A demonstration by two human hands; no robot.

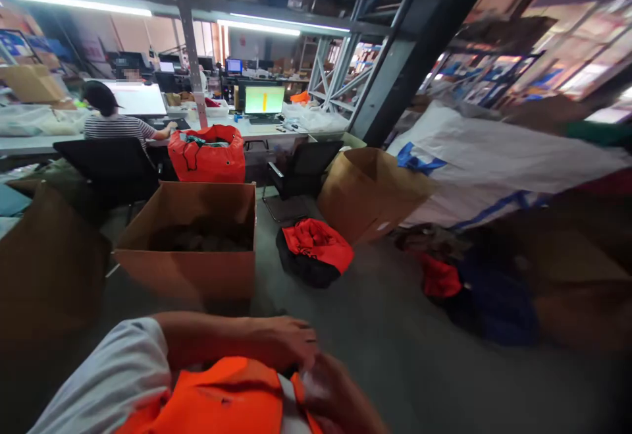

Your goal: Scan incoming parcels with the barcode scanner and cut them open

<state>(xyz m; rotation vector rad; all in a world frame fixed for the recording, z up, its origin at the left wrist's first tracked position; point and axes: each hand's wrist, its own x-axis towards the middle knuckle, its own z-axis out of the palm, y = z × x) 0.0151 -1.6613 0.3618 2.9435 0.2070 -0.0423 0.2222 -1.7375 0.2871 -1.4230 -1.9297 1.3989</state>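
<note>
In front of my body, at the bottom of the view, my left hand (293, 338) crosses from the left and meets my right arm near the wrist. Its fingers are curled, and what lies under them is hidden. My right hand (313, 375) is close against the left one, blurred and in shadow, its fingers not visible. Both are just above the orange vest (227, 394) I wear. Beyond them stands an open cardboard box (187, 272) with dark contents. A red and black bag (316, 249) sits on the floor to its right.
A tall cardboard box (370, 190) and a big white sack (494, 151) stand at right, by a slanting dark column (415, 45). Behind are black chairs (311, 167), a full red bag (207, 154) and a desk with a monitor (264, 101). A person in stripes (113, 121) sits there.
</note>
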